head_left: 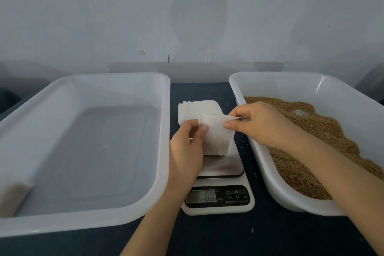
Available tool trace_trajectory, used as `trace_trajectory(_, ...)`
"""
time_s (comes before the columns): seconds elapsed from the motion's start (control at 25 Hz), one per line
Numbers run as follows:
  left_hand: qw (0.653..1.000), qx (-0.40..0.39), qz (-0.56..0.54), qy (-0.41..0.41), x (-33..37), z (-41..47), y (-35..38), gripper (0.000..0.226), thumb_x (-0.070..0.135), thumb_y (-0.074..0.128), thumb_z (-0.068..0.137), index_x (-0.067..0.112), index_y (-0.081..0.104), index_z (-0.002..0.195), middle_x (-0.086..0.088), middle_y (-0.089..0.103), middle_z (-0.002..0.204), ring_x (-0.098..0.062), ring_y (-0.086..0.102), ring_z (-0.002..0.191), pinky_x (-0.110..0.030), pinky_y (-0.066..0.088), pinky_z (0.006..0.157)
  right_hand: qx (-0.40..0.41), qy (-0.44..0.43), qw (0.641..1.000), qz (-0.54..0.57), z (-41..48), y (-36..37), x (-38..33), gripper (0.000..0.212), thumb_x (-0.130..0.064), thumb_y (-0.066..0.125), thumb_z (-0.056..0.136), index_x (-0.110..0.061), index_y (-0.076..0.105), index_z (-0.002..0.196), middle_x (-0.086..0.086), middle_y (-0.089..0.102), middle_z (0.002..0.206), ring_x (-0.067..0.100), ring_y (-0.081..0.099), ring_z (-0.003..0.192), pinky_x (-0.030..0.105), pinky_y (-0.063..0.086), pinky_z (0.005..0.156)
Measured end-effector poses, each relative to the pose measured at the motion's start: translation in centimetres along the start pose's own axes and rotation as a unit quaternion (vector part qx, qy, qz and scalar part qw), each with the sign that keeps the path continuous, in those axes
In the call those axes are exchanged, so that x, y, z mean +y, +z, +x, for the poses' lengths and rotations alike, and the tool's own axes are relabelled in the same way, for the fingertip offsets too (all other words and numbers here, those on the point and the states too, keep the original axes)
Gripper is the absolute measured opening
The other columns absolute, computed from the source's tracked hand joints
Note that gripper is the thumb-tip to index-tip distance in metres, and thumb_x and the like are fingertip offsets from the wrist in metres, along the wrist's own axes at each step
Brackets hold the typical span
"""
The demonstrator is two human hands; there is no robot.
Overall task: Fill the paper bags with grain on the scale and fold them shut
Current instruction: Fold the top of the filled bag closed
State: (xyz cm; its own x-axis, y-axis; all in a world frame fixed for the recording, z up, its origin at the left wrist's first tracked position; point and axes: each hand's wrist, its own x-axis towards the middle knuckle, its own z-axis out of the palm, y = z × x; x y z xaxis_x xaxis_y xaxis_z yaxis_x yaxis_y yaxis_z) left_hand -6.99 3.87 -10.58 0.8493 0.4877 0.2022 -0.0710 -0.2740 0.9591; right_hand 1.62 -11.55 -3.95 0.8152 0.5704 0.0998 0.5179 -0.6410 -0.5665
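Note:
A small white paper bag (216, 137) hangs just above the steel platform of the digital scale (223, 169), whose display reads 0.0. My left hand (186, 151) pinches the bag's left edge. My right hand (264, 124) pinches its top right corner between thumb and forefinger. Behind the bag, a stack of flat white paper bags (195, 110) lies on the dark table. Brown grain (311, 143) fills part of the white tub (270, 81) on the right.
A large white tub (116, 81) stands on the left, with a white filled bag (14, 195) lying at its near-left corner. A pale wall rises behind the table. A few stray grains lie on the dark tabletop (249, 235) near the scale.

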Motion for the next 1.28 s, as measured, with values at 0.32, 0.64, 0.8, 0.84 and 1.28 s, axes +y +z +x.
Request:
trace_trajectory(0.32,0.999,0.021,-0.034,0.008,-0.01,-0.02,0.19,0.011,0.026,0.054,0.095,0.034,0.060,0.092,0.018,0.066,0.087,0.007,0.059,0.083,-0.009,0.046,0.072,0.008,-0.006,1.000,0.007,-0.27,-0.11,-0.33,0.013,-0.041,0.063,0.084,-0.031,0.070,0.087,-0.011,0.070,0.081,0.003,0.064,0.077,0.023,0.049,0.072)
trace_trajectory(0.64,0.999,0.021,-0.034,0.006,-0.15,0.14,0.24,0.009,0.028,0.054,0.096,0.029,0.062,0.098,0.013,0.066,0.090,0.001,0.061,0.086,-0.014,0.049,0.076,0.006,0.003,1.000,0.019,-0.33,-0.11,-0.46,0.014,-0.040,0.063,0.085,-0.029,0.070,0.088,-0.005,0.071,0.083,0.012,0.066,0.081,0.035,0.052,0.081)
trace_trajectory(0.8,0.999,0.018,-0.043,0.003,0.00,0.06,0.23,0.009,0.027,0.054,0.096,0.029,0.062,0.098,0.013,0.066,0.090,0.001,0.061,0.086,-0.010,0.047,0.073,0.008,0.004,1.000,0.019,-0.34,-0.14,-0.45,0.014,-0.041,0.063,0.084,-0.030,0.070,0.089,-0.005,0.071,0.084,0.012,0.066,0.082,0.036,0.052,0.082)
trace_trajectory(0.84,0.999,0.016,-0.042,0.002,0.04,0.05,0.19,0.009,0.027,0.053,0.096,0.030,0.062,0.096,0.014,0.066,0.090,0.002,0.061,0.086,-0.010,0.047,0.073,0.008,0.005,1.000,0.017,-0.35,-0.14,-0.42,0.015,-0.042,0.062,0.084,-0.030,0.070,0.089,-0.006,0.071,0.084,0.011,0.066,0.082,0.035,0.052,0.081)
trace_trajectory(1.28,0.999,0.015,-0.047,-0.006,0.44,-0.14,0.07,0.009,0.031,0.051,0.096,0.035,0.059,0.095,0.016,0.065,0.092,0.004,0.059,0.088,-0.011,0.046,0.073,0.006,-0.001,1.000,0.012,-0.42,-0.15,-0.43,0.014,-0.043,0.062,0.084,-0.031,0.069,0.086,-0.009,0.070,0.082,0.009,0.065,0.079,0.030,0.052,0.076)
